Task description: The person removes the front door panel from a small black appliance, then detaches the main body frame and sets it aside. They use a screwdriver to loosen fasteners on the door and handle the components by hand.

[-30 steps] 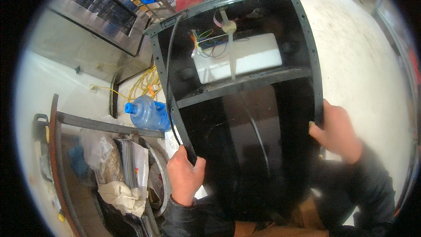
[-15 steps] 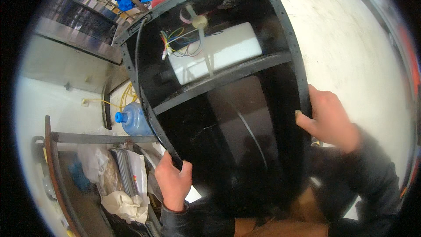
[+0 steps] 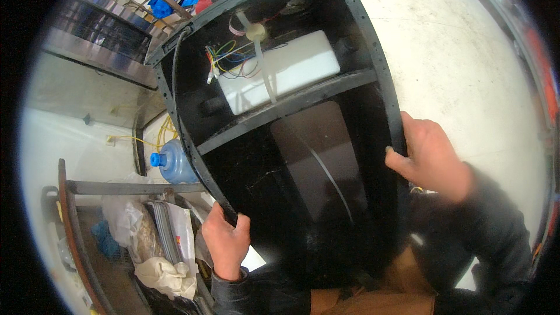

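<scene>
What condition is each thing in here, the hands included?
Black casing: open-faced, insides exposed
Left hand: closed on casing's left edge
Right hand: closed on casing's right edge
White box: inside casing's upper section
Coloured wires: loosely bunched
Water bottle: capped; upright or lying unclear
Cream material: crumpled

I can't read any words, numbers or signs from where I am. The nearest thing to print I see is a small red and yellow patch (image 3: 178, 239) on the white wrapper (image 3: 186, 230) at the lower left of the frame; it is too small for me to tell lettering from plain colour.
</scene>
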A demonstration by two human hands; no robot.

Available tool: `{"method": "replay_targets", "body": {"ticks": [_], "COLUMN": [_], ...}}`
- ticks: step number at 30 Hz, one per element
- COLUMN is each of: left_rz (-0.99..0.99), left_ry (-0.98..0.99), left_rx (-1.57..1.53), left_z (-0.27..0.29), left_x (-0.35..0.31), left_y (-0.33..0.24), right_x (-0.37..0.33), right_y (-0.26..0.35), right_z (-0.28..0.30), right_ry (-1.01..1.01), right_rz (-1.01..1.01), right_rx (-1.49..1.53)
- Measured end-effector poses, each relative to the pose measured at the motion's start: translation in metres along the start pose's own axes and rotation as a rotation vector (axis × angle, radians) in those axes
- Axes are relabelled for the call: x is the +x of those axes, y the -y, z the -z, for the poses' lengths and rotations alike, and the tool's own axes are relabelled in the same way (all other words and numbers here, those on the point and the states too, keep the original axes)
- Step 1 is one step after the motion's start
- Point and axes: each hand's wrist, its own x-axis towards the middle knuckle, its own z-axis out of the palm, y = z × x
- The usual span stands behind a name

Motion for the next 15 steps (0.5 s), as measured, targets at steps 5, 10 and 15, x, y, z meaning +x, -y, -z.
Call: {"method": "replay_targets", "body": {"ticks": [5,10,15], "left_rz": [0.008,0.01,-0.008], "left_ry": [0.0,-0.02,-0.03], "left_rx": [0.051,0.061,0.033], "left_z": [-0.001,-0.002,-0.0014], "left_x": [0.0017,0.0033,0.0058], "left_y": [0.0037,0.0011,-0.0021], "right_x": [-0.0008,-0.0031,-0.0034], "right_y": [0.0009,0.0022,0.0035], "right_z": [0.0006,-0.0008,-0.002], "right_ry": [-0.014,-0.058,-0.047], "right_rz": [0.001,0.055,0.026], "right_rx": [0.031,0.0,0.057]}}
